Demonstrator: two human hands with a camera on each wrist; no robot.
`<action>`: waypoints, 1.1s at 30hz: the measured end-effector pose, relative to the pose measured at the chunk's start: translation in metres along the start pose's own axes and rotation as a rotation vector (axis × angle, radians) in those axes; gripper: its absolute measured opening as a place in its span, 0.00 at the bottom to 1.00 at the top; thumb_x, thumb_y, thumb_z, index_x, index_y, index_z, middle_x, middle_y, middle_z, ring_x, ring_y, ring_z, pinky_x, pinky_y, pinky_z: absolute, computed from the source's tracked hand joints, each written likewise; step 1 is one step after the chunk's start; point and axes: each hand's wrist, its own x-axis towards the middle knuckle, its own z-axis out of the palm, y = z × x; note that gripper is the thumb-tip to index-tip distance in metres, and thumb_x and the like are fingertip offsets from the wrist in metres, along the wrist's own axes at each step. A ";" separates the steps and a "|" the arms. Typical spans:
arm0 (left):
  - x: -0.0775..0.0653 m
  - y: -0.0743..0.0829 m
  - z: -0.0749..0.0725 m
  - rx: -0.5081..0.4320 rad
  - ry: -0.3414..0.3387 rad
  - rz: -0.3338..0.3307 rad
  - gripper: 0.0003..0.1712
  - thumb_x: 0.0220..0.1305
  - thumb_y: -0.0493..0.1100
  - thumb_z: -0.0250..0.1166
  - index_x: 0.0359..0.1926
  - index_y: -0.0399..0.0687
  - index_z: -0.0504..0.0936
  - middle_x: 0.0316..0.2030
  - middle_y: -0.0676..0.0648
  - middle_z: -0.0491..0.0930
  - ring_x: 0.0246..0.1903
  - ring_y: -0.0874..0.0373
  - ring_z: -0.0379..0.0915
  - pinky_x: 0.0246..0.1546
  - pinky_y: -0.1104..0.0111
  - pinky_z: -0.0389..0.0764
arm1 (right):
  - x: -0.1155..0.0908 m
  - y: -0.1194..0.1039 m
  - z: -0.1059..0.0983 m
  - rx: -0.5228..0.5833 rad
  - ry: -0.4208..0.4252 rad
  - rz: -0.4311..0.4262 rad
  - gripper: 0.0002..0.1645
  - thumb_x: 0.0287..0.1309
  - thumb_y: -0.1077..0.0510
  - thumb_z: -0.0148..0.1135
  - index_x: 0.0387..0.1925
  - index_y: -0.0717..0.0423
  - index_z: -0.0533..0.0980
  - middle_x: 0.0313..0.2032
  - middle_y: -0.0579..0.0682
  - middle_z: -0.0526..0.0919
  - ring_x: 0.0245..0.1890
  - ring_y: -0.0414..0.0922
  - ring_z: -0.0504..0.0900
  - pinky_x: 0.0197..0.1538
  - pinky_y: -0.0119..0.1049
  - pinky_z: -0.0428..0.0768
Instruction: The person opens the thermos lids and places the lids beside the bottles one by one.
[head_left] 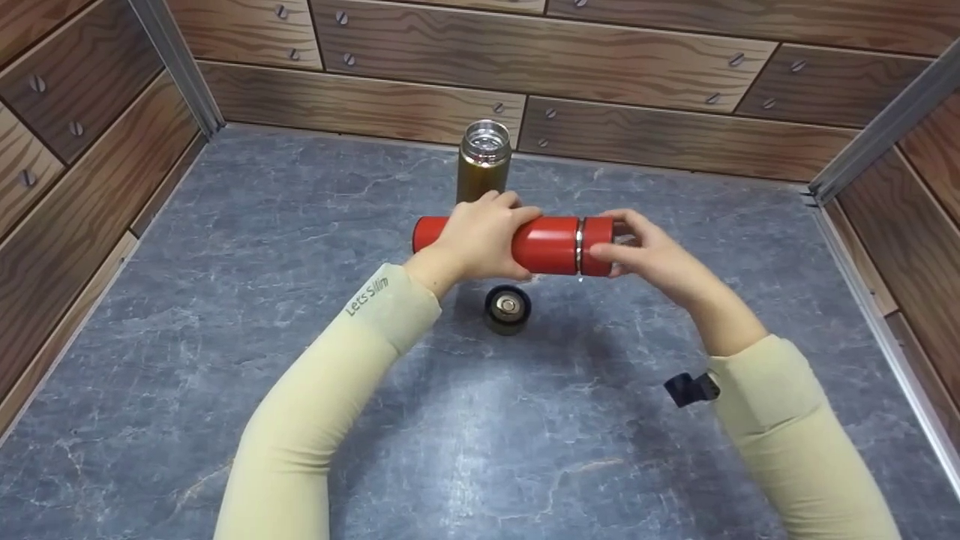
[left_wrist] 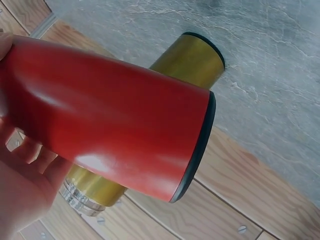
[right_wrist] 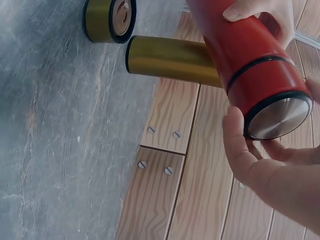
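Note:
A red thermos (head_left: 551, 244) is held sideways above the table, its capped end toward the right. My left hand (head_left: 482, 238) grips it round the body. At the other end, the fingers of my right hand (head_left: 649, 251) hold the red cap (head_left: 600, 246), whose metal top (right_wrist: 280, 119) shows in the right wrist view. Behind the red thermos stands a gold thermos (head_left: 482, 176) without its lid, its steel mouth uncovered. On the table in front lies the gold thermos's lid (head_left: 508, 307), with its inner side facing up.
The grey marbled tabletop (head_left: 465, 450) is bounded by wood-patterned walls (head_left: 525, 56) at the back and both sides. Metal strips (head_left: 176, 64) run along the corners. A small black strap piece (head_left: 690, 389) sticks out from the right sleeve.

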 end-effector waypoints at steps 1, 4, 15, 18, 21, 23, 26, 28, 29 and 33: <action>0.000 0.000 0.000 -0.001 -0.001 0.000 0.44 0.41 0.62 0.70 0.62 0.60 0.70 0.51 0.50 0.73 0.49 0.54 0.67 0.42 0.57 0.75 | 0.000 0.000 0.000 -0.008 -0.001 -0.007 0.38 0.61 0.50 0.56 0.66 0.60 0.54 0.62 0.61 0.62 0.51 0.48 0.71 0.46 0.33 0.76; 0.000 0.000 0.000 -0.004 -0.004 0.002 0.44 0.41 0.62 0.70 0.62 0.60 0.70 0.51 0.50 0.73 0.49 0.55 0.67 0.42 0.57 0.76 | -0.001 -0.001 0.000 -0.002 -0.007 0.013 0.40 0.62 0.45 0.54 0.67 0.60 0.52 0.62 0.63 0.61 0.52 0.50 0.71 0.46 0.34 0.78; 0.000 0.000 0.001 -0.008 -0.002 0.001 0.43 0.42 0.62 0.70 0.62 0.61 0.70 0.50 0.50 0.74 0.49 0.54 0.67 0.43 0.56 0.76 | -0.001 -0.001 0.002 -0.014 0.010 0.016 0.40 0.61 0.48 0.55 0.67 0.60 0.52 0.60 0.62 0.63 0.51 0.50 0.73 0.43 0.31 0.78; 0.000 -0.001 0.002 -0.003 -0.011 -0.005 0.43 0.42 0.62 0.70 0.62 0.61 0.70 0.51 0.50 0.74 0.50 0.54 0.67 0.43 0.56 0.76 | 0.000 -0.002 0.003 -0.002 0.015 0.035 0.42 0.63 0.43 0.52 0.69 0.61 0.50 0.63 0.64 0.61 0.53 0.51 0.72 0.44 0.30 0.78; 0.000 -0.001 0.003 0.002 -0.015 -0.002 0.42 0.42 0.62 0.70 0.62 0.61 0.71 0.51 0.50 0.74 0.50 0.54 0.68 0.43 0.56 0.76 | 0.000 -0.003 0.004 0.012 0.018 0.064 0.42 0.65 0.40 0.45 0.67 0.65 0.52 0.58 0.65 0.65 0.42 0.45 0.77 0.39 0.30 0.80; -0.001 -0.001 0.002 -0.003 -0.013 0.001 0.42 0.42 0.62 0.70 0.61 0.61 0.71 0.51 0.49 0.74 0.50 0.54 0.68 0.42 0.55 0.76 | 0.000 -0.003 0.004 0.001 0.023 0.056 0.39 0.65 0.42 0.46 0.66 0.66 0.54 0.56 0.64 0.66 0.40 0.43 0.76 0.38 0.29 0.79; -0.002 -0.001 0.002 -0.009 -0.010 -0.005 0.43 0.42 0.63 0.70 0.62 0.61 0.71 0.51 0.50 0.74 0.50 0.54 0.67 0.43 0.56 0.76 | 0.000 -0.002 0.004 0.005 0.025 0.030 0.39 0.64 0.47 0.52 0.67 0.64 0.52 0.59 0.64 0.64 0.49 0.47 0.73 0.41 0.28 0.78; -0.002 -0.002 0.002 -0.014 -0.008 -0.007 0.43 0.42 0.63 0.71 0.62 0.61 0.70 0.51 0.50 0.74 0.50 0.54 0.67 0.43 0.56 0.75 | 0.000 -0.002 0.004 0.014 0.026 0.034 0.41 0.63 0.45 0.52 0.68 0.63 0.51 0.62 0.64 0.61 0.52 0.49 0.71 0.42 0.28 0.78; -0.002 -0.001 0.002 -0.015 -0.009 -0.008 0.43 0.42 0.63 0.70 0.62 0.61 0.70 0.51 0.50 0.74 0.50 0.54 0.67 0.43 0.56 0.75 | 0.000 -0.002 0.004 0.018 0.024 0.047 0.42 0.64 0.43 0.51 0.68 0.63 0.50 0.62 0.64 0.61 0.51 0.49 0.73 0.42 0.29 0.79; -0.003 -0.001 0.001 -0.011 -0.015 0.000 0.43 0.43 0.62 0.70 0.62 0.61 0.70 0.51 0.49 0.73 0.50 0.54 0.67 0.43 0.56 0.75 | 0.001 -0.002 0.005 0.019 0.014 0.083 0.43 0.64 0.39 0.46 0.67 0.66 0.52 0.56 0.65 0.66 0.37 0.42 0.77 0.37 0.30 0.81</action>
